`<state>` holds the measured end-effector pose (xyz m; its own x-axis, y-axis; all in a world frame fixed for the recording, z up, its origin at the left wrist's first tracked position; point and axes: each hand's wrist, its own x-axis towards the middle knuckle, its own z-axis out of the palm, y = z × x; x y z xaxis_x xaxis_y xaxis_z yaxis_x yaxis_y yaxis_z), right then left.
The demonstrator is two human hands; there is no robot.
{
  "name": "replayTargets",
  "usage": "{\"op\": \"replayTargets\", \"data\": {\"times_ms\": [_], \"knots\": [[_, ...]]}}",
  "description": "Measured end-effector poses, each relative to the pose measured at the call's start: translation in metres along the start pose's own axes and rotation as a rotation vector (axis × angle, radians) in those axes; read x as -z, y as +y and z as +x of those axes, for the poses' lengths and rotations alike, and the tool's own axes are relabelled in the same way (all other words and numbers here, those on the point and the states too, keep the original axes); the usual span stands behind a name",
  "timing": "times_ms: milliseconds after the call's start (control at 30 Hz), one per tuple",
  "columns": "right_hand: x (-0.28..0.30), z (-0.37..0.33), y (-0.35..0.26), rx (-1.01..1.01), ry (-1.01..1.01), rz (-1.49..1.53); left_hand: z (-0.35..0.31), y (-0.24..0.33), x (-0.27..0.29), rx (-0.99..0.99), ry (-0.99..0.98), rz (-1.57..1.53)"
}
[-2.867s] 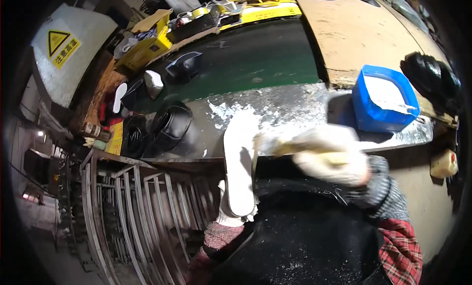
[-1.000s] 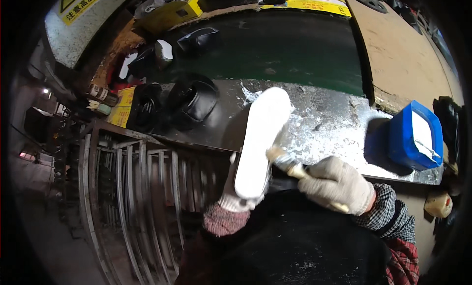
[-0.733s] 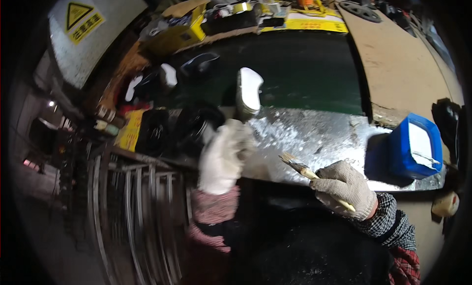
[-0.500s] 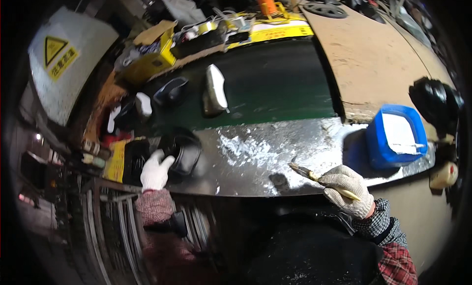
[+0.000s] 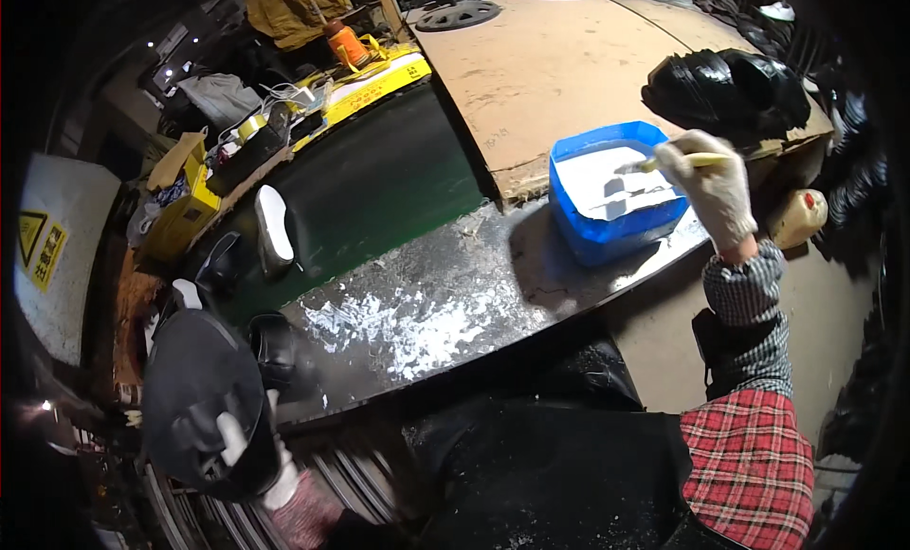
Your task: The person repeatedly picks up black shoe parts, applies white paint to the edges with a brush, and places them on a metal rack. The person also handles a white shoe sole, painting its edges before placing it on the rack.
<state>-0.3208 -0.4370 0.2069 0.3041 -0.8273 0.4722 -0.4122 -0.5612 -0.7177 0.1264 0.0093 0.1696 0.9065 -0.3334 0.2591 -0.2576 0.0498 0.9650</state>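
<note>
My right hand (image 5: 716, 185), in a white glove, holds a brush (image 5: 678, 161) whose tip reaches into a blue tub (image 5: 607, 232) of white paste on the metal-topped bench. My left hand (image 5: 265, 460), also gloved, grips a large black shoe sole (image 5: 194, 394) at the lower left, by the bench's left end. A white shoe sole (image 5: 275, 226) lies on the green conveyor belt (image 5: 379, 194), apart from both hands.
The metal bench top (image 5: 445, 308) is smeared with white paste. More black soles (image 5: 223, 261) lie at the belt's left end. A brown board (image 5: 540, 66) spans the back with black parts (image 5: 730, 81) on it. A yellow box (image 5: 180, 213) and clutter sit left.
The white sole left my left hand and now lies on the green belt. My left hand dropped left and took a black sole. My right hand moved the brush to the blue tub.
</note>
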Motion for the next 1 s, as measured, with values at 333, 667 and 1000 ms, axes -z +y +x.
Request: {"op": "replayTargets", "data": {"times_ms": [333, 667, 1000], "knots": [[0.02, -0.065, 0.004, 0.118, 0.069, -0.012, -0.084, -0.032, -0.115, 0.395, -0.379, -0.509], [-0.191, -0.056, -0.12, 0.227, -0.427, 0.868, -0.104, -0.054, -0.127, 0.088, -0.415, -0.164], [-0.187, -0.05, -0.14, 0.044, -0.349, 0.744, -0.08, -0.057, -0.145, 0.303, -0.236, -0.446]]}}
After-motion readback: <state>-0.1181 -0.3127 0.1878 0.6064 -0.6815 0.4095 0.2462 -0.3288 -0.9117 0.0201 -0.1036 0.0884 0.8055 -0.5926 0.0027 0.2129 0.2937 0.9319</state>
